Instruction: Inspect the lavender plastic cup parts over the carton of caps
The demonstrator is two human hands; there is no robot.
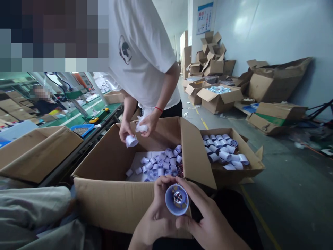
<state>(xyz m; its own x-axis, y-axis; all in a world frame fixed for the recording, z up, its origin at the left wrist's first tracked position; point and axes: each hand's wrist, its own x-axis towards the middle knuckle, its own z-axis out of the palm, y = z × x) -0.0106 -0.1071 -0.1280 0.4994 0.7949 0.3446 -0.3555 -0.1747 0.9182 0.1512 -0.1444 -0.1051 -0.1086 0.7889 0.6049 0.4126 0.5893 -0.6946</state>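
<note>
A white, cup-shaped plastic housing faces me with its open round end. Spokes and a shiny round part with dark and coppery bits show inside it. My right hand grips it from the right, thumb at its lower edge. On its left side, the fingers of my left hand curl around it; their tips are partly hidden. Both hands are closed on the housing, above the near wall of a large cardboard box. Many similar white housings lie loose in that box.
Across the box a person in a white shirt holds another white housing and crumpled clear plastic. A second carton of housings stands right. Someone's grey-clad leg is at my left. Cartons line the wall.
</note>
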